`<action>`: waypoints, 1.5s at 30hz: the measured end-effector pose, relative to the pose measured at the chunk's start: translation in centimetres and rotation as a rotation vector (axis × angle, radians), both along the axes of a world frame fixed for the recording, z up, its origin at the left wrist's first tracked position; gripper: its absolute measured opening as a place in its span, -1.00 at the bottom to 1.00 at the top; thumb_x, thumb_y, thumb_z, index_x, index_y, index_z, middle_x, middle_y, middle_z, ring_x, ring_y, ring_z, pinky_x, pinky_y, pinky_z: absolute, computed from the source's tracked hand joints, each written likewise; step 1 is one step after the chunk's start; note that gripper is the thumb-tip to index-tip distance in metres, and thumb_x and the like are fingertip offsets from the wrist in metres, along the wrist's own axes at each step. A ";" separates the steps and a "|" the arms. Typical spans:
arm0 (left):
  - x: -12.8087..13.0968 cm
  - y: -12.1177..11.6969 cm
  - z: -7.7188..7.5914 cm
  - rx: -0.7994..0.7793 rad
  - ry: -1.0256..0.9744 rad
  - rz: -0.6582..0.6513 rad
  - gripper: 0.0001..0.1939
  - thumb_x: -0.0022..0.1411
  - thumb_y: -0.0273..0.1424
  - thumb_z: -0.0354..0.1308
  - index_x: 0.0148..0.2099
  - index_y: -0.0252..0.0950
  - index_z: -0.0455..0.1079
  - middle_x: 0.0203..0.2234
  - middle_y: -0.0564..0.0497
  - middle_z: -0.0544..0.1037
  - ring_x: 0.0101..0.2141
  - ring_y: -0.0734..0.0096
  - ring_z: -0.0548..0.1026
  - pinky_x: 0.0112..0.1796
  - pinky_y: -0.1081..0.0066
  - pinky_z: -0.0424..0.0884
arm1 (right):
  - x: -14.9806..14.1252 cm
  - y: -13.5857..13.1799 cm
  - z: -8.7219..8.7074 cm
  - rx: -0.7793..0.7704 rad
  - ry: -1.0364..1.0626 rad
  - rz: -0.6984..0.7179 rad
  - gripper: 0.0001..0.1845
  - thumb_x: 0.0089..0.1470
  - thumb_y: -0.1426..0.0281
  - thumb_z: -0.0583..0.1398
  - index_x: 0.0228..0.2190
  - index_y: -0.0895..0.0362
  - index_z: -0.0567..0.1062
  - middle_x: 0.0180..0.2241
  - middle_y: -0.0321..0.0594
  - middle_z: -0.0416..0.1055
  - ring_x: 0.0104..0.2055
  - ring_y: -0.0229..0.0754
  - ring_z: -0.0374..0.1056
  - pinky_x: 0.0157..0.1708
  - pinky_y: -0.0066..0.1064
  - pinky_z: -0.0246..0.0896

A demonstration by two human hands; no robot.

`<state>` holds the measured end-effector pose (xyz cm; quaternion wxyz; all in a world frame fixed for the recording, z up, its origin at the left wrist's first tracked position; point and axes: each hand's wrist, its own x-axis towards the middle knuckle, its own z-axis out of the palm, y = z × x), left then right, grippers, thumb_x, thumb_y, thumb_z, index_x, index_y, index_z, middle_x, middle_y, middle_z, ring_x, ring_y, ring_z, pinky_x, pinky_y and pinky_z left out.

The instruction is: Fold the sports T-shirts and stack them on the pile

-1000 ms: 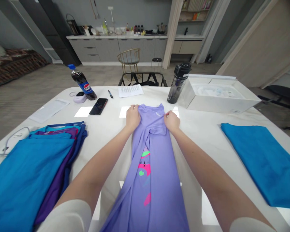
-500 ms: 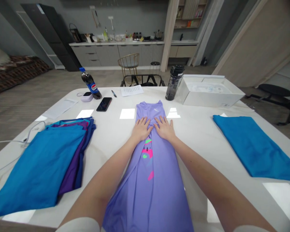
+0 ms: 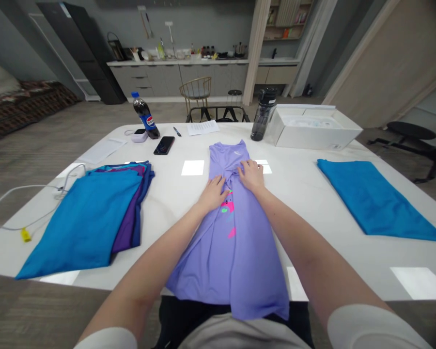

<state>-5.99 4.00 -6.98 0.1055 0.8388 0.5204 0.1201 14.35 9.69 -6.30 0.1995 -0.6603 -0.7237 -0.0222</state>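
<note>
From the head camera we look down on a lavender shirt (image 3: 256,242), smooth, thin fabric folded inward into a long shape that widens toward us, its lower hem hanging past the near edge of the table (image 3: 301,223). A pink and green print peeks out between its folds (a small pale mark sits near the collar). Our left hand (image 3: 212,194) lies palm down on the shirt, fingers loosely spread, pressing on the cloth; our right hand (image 3: 252,175) rests across its upper part, fingers partly curled, and whether they pinch the fabric we cannot tell. To our left sits a pile of clothes (image 3: 90,208), matte blue over purple and navy, with soft, uneven edges; to our right lies a flat blue garment (image 3: 378,198), roughly four-sided. The tabletop is white and glossy, catching bright rectangular reflections. Toward its far side we see a cola bottle (image 3: 145,118), a dark phone (image 3: 164,145), a pen (image 3: 177,132), printed paper (image 3: 203,127), a translucent dark tumbler (image 3: 263,116) and an open white box (image 3: 312,133). Beyond, grey cabinets (image 3: 163,80) line the wall above a wood-look floor, with a wire-backed chair (image 3: 196,89) before them.
</note>
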 end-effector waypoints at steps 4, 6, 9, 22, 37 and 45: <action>-2.9 -7.5 2.1 0.028 0.047 0.085 -0.45 0.40 -0.15 0.06 0.32 -0.30 0.25 0.22 -0.24 0.41 0.20 0.05 0.37 0.18 0.14 0.24 | -0.8 -2.9 1.2 0.024 0.009 0.105 -0.62 0.37 0.31 -0.01 0.00 0.17 0.52 0.02 0.08 0.45 0.11 0.11 0.26 0.13 -0.09 0.00; -4.2 -11.0 3.2 0.023 0.088 0.155 -0.51 0.40 -0.13 0.07 0.25 -0.28 0.31 0.08 -0.21 0.51 0.09 0.02 0.46 0.07 0.13 0.30 | -1.8 -5.2 1.7 -0.016 0.004 0.274 -0.67 0.33 0.35 0.06 -0.01 0.15 0.52 -0.01 0.02 0.45 0.09 0.07 0.29 0.09 -0.15 0.03; -5.9 -15.2 4.3 -0.046 0.119 0.221 -0.57 0.41 -0.11 0.05 0.14 -0.28 0.36 -0.10 -0.18 0.58 -0.04 0.02 0.53 -0.04 0.15 0.31 | -3.9 -9.3 2.3 -0.134 -0.027 0.577 -0.59 0.24 0.41 0.16 0.10 0.06 0.49 -0.04 -0.08 0.44 0.05 0.00 0.33 0.02 -0.24 0.08; -8.7 -23.9 4.1 0.026 0.229 0.362 -0.66 0.40 -0.13 0.06 0.04 -0.26 0.37 -0.07 -0.20 0.54 -0.05 0.00 0.47 -0.09 0.13 0.29 | -7.5 -16.0 2.8 -0.165 -0.064 0.687 -0.84 0.29 0.44 0.19 -0.15 0.09 0.59 -0.17 -0.16 0.48 -0.13 -0.14 0.41 -0.12 -0.37 0.14; -1.9 -29.1 9.2 -0.197 -0.007 -0.106 -0.77 0.40 -0.36 0.04 0.06 -0.13 0.40 -0.12 -0.10 0.61 -0.13 0.10 0.58 -0.11 0.24 0.40 | -1.5 -17.8 4.2 -0.223 0.097 0.618 -0.82 0.07 0.55 0.18 -0.28 0.12 0.52 -0.24 -0.21 0.45 -0.19 -0.16 0.39 -0.13 -0.42 0.22; -4.4 -23.9 6.4 -0.320 -0.302 -0.398 -0.71 0.41 -0.41 0.04 0.08 -0.18 0.50 -0.07 -0.04 0.60 -0.06 0.29 0.55 0.02 0.33 0.41 | 0.7 -21.9 2.9 -0.294 0.104 0.704 -0.67 0.28 0.39 0.16 0.05 0.03 0.51 -0.10 -0.16 0.44 -0.14 -0.13 0.42 -0.08 -0.33 0.25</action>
